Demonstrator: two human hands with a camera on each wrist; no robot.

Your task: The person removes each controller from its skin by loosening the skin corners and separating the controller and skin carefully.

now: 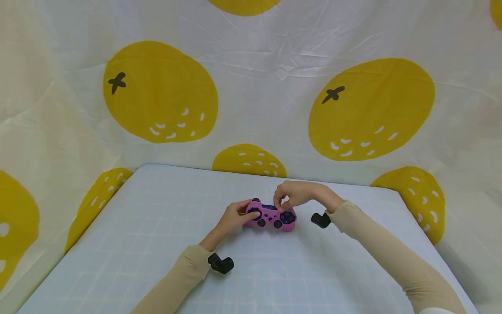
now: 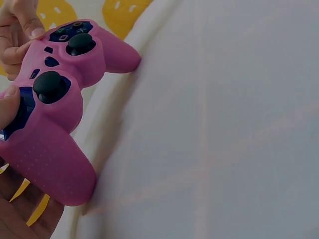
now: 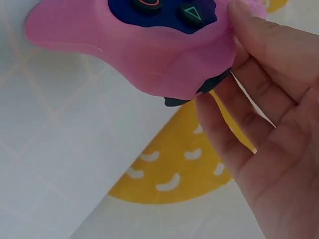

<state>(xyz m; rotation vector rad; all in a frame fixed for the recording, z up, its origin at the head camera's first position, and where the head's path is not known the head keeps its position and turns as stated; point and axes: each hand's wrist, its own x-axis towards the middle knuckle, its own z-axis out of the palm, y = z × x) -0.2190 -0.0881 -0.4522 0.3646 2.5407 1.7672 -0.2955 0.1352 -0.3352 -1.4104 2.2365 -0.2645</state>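
Observation:
A dark blue game controller in a pink soft cover [image 1: 269, 213] is held up over the table between both hands. My left hand [image 1: 235, 216] grips its left end, with the thumb on the front by the direction pad and fingers behind the grip. At the upper edge, right of the middle, my right hand [image 1: 296, 193] pinches the pink cover [image 3: 164, 64] between thumb and fingers. A strip of dark blue body shows along the top in the head view. The left wrist view shows the two black thumbsticks [image 2: 49, 85]; in the right wrist view the cover's edge looks wavy around the buttons.
Under the hands lies a table with a pale blue checked cloth [image 1: 157, 261]. Behind it hangs a white curtain [image 1: 259, 100] printed with yellow fruit. A black wrist camera [image 1: 221, 264] sits on the left sleeve, another [image 1: 320, 220] on the right.

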